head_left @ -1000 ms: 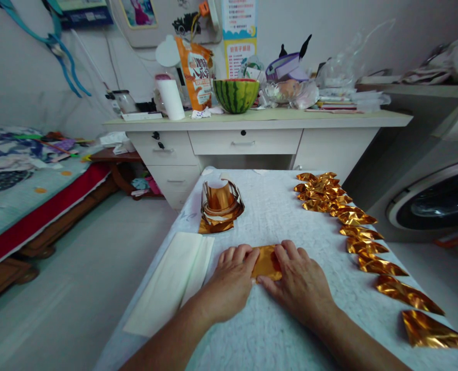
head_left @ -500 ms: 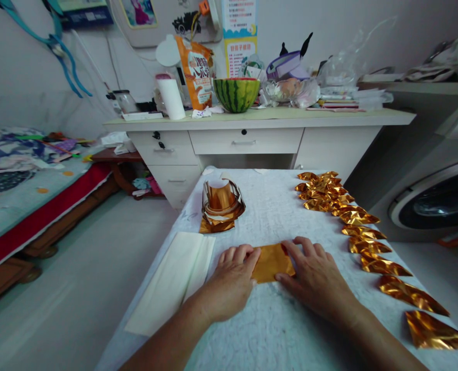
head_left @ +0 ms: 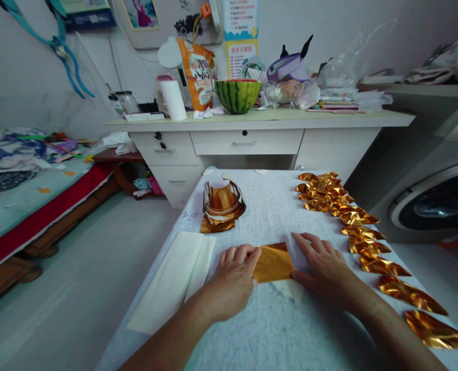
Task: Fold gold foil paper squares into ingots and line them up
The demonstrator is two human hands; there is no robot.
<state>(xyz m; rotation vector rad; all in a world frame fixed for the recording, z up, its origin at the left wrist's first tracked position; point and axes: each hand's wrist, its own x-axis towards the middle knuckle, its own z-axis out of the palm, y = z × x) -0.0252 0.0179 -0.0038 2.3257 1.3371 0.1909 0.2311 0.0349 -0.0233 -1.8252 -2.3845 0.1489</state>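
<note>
A flat gold foil sheet [head_left: 274,263] lies on the cloth-covered table [head_left: 267,206] in front of me. My left hand [head_left: 234,278] grips its left edge between thumb and fingers. At the sheet's right edge, my right hand [head_left: 323,265] rests with thumb and fingers spread, the thumb near the lower right corner. Behind my left hand stands a curled stack of gold foil [head_left: 221,203]. White paper sheets [head_left: 170,281] lie to the left of my left hand. Several folded gold foil pieces [head_left: 383,264] line the table's right side.
Beyond the table is a white desk [head_left: 259,121] bearing a watermelon-patterned bowl [head_left: 237,96], an orange pouch [head_left: 198,74] and a white roll [head_left: 173,100]. A bed [head_left: 39,201] is at the left, a washing machine [head_left: 437,190] at the right.
My right hand has moved a little to the right and its fingers have spread, uncovering the sheet's right edge. My left hand stays in place.
</note>
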